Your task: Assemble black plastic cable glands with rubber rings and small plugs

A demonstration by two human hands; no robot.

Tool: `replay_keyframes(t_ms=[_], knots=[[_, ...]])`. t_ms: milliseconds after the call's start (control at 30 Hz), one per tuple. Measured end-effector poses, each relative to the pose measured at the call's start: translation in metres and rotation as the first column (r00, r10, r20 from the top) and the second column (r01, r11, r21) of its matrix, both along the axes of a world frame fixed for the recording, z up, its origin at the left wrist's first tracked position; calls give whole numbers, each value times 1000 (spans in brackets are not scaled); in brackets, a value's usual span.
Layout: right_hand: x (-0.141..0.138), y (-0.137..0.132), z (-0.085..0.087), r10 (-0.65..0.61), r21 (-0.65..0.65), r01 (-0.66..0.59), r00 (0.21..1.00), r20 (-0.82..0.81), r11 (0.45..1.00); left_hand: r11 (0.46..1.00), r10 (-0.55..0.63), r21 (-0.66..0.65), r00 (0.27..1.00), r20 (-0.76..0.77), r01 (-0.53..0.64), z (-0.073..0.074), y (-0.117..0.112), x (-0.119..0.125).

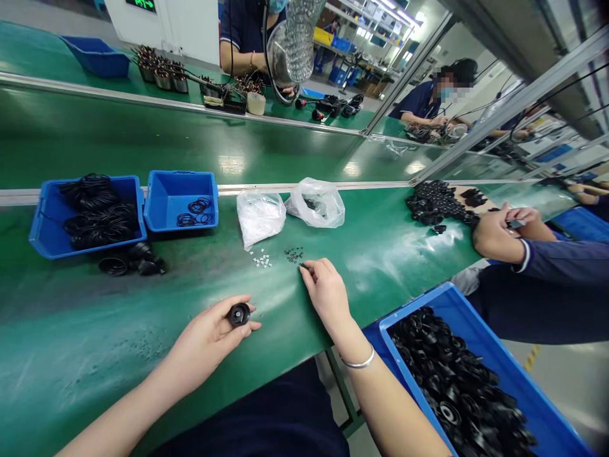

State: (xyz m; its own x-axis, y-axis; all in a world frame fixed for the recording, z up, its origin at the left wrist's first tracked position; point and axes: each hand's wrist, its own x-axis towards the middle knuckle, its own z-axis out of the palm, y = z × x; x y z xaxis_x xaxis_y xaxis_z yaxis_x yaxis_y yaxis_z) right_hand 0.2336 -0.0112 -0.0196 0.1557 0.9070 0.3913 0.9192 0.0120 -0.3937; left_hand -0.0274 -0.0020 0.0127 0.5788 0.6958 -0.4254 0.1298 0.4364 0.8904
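Note:
My left hand (216, 327) holds a round black plastic cap (238, 314), its hollow side facing up and a small pale centre showing inside. The fingers wrap around its rim just above the green table (200, 285). My right hand (327, 289) reaches to the table with thumb and forefinger pinched together. Whatever is between those fingertips is too small to name. Beside them lies a scatter of tiny black pieces (294, 255), and left of these are small white pieces (262, 259). Behind stand a plastic bag of white pieces (261, 218) and an open plastic bag with dark contents (316, 203).
A blue bin of black cables (35, 231) and a blue bin with black rings (157, 200) stand at left, black parts (130, 261) before them. At right, a large blue crate (447, 292) holds black parts. A co-worker's hands (504, 228) work beside black pieces (435, 200).

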Motion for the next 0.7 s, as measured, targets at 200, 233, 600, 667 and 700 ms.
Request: replay_keyframes(t_ms=[200, 233, 600, 667, 700], knots=[[-5, -2, 4, 76, 32, -79, 993, 89, 996, 1000, -1, -30, 999, 49, 3, -7, 2, -2], [-9, -5, 8, 117, 37, -119, 991, 60, 992, 999, 0, -34, 998, 57, 2, -7, 3, -2], [-93, -24, 26, 571, -41, -569, 821, 31, 821, 997, 40, 62, 998, 52, -43, -15, 2, -4], [-93, -21, 27, 581, -86, -576, 812, 58, 813, 995, 47, 91, 998, 48, -51, -15, 2, -4], [-93, -20, 28, 583, -104, -575, 809, 74, 811, 994, 48, 100, 998, 43, -52, -15, 3, -4]])
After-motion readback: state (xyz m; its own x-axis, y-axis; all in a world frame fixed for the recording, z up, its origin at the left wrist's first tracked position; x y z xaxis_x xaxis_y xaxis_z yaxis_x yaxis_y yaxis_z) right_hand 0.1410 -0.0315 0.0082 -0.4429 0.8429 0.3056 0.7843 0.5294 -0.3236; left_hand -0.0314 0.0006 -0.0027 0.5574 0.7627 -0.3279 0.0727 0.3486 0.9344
